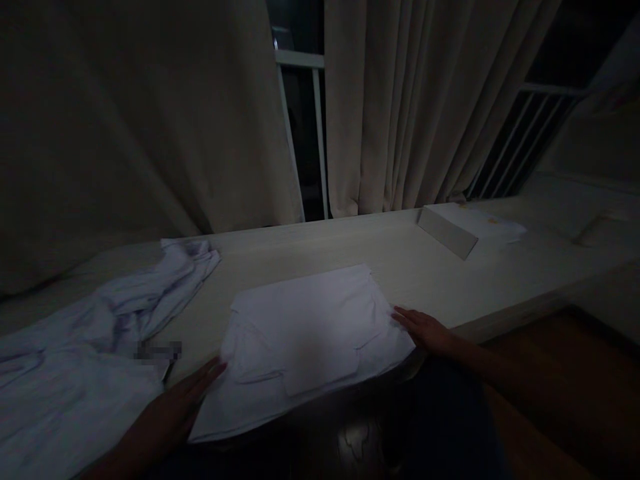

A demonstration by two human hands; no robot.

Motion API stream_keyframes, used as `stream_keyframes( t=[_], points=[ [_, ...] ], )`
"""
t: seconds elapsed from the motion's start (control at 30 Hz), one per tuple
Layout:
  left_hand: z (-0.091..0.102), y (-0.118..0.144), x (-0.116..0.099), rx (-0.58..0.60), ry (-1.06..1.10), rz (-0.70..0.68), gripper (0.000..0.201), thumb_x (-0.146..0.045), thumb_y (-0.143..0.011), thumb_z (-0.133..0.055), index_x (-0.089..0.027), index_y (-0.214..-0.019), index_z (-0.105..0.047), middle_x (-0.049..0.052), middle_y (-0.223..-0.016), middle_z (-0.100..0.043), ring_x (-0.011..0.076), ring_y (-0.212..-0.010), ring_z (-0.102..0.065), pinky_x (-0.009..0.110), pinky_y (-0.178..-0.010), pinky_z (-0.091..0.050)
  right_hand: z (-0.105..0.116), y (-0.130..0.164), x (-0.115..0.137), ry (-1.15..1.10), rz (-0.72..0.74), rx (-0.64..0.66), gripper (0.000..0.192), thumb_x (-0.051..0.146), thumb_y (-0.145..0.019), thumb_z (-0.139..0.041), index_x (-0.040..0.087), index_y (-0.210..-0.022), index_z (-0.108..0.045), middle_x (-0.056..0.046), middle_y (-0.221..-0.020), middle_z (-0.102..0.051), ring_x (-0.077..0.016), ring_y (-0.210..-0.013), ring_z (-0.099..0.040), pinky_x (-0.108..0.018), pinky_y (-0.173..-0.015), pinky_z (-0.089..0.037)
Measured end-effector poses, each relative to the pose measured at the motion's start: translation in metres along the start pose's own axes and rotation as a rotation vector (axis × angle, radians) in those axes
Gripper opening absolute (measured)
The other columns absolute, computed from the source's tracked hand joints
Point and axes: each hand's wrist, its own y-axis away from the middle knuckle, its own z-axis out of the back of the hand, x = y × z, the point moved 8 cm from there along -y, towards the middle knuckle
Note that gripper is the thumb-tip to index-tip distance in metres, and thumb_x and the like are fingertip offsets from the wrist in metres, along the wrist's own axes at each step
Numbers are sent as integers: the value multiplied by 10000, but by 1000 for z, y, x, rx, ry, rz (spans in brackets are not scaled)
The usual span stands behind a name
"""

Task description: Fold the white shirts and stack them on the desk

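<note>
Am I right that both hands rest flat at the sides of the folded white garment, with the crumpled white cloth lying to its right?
Not quite: in the head view the crumpled white cloth lies left of the folded white garment. The left hand and right hand do flank it.

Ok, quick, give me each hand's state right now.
Left hand: open, flat, fingertips touching the left edge of the folded white garment.
Right hand: open, flat against the garment's right edge, holding nothing.

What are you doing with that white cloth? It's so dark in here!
A person has a folded white garment lying flat on a long pale counter. The left hand rests open at its left edge and the right hand at its right edge, both flat, gripping nothing. A crumpled pile of white clothes lies to the left.
</note>
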Motion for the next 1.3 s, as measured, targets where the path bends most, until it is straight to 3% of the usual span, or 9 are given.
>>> stream_keyframes(
  t=[0.1,0.27,0.43,0.57,0.73,0.83,0.97,1.13,1.3],
  points=[
    [-2,-12,-3,31,5,-10,646,-253,-872,-457,-367,-1482,-277,-5,-1526,-342,193,-1307,-473,307,-1025,-455,-8,-10,1,7,17,28,676,165,-895,-480,369,-1500,-258,33,-1572,-187,-256,-1373,-362,-451,-1104,-335],
    [-9,-22,0,53,41,19,561,-240,-877,-455,-423,-1405,-410,-47,-1500,-385,195,-1267,-519,329,-996,-484,-21,-21,-6,30,50,17,626,150,-887,-489,418,-1441,-377,56,-1548,-267,-258,-1312,-440,-461,-1083,-340],
    [-19,-22,8,-71,162,55,456,-211,-873,-411,-368,-1266,-582,-26,-1327,-599,183,-1174,-589,358,-969,-506,-30,-23,-12,45,96,14,544,169,-895,-482,417,-1379,-475,46,-1522,-344,-240,-1235,-494,-448,-1016,-388],
    [-17,-20,12,-179,286,89,392,-284,-882,-437,-340,-1247,-567,4,-1307,-616,208,-1218,-546,409,-977,-497,-27,-23,-8,28,87,-20,495,192,-878,-501,392,-1330,-541,44,-1488,-408,-249,-1223,-484,-462,-1001,-379],
    [-11,-23,1,-152,215,43,419,-416,-844,-522,-322,-1253,-532,19,-1443,-490,251,-1418,-303,450,-1067,-414,-18,-25,-5,15,41,-35,454,194,-845,-514,382,-1245,-615,53,-1461,-448,-280,-1183,-479,-494,-964,-375],
    [-7,-27,-12,-122,166,-57,475,-402,-845,-533,-300,-1306,-482,45,-1449,-482,226,-1391,-357,451,-1115,-355,-15,-26,-3,1,46,-6,440,206,-822,-534,354,-1223,-638,31,-1450,-467,-293,-1159,-478,-492,-945,-378],
    [-4,-34,-19,-101,151,-123,408,-241,-886,-412,-304,-1274,-517,14,-1409,-526,187,-1370,-392,456,-1129,-339,-15,-27,-2,-32,50,13,465,244,-821,-535,356,-1265,-614,23,-1430,-491,-310,-1173,-461,-508,-959,-362],
    [-8,-35,-6,-118,212,30,415,-251,-906,-373,-312,-1292,-512,-8,-1340,-590,185,-1300,-483,428,-1111,-380,-16,-26,-1,-52,20,0,492,226,-815,-521,389,-1272,-600,50,-1431,-486,-309,-1174,-464,-530,-963,-363],
    [-21,-26,20,-88,252,316,439,-367,-932,-356,-313,-1343,-501,0,-1372,-563,229,-1280,-504,399,-1013,-480,1,-32,6,-124,7,-35,275,386,-833,-584,345,-1078,-702,27,-1407,-516,-319,-1248,-428,-533,-1012,-345]
  ],
)
